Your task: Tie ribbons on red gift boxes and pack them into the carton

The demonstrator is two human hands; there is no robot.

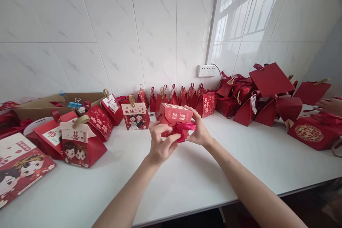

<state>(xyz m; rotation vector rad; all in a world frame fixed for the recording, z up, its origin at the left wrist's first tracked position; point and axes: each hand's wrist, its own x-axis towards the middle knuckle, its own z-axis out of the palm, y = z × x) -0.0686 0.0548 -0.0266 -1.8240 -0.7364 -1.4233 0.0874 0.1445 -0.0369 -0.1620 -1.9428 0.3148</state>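
Observation:
A small red gift box [175, 111] with pale printed characters is held up above the table in front of me. Tied on its near face is a glossy magenta-red ribbon [184, 130]. My left hand [162, 143] is closed at the box's left and front, its fingertips pinching the ribbon. From the right side, my right hand [199, 128] grips the box, with its thumb low near the ribbon's end. The box's underside and far side are hidden. Just left of it stands a box with a printed couple [135, 117].
Several small red bags [183, 96] line the tiled wall below a power strip [207, 70]. More printed boxes [80, 144] and a cardboard carton [88, 97] are at left. Red boxes [271, 78] pile up at right, where another person's hand [331, 105] shows.

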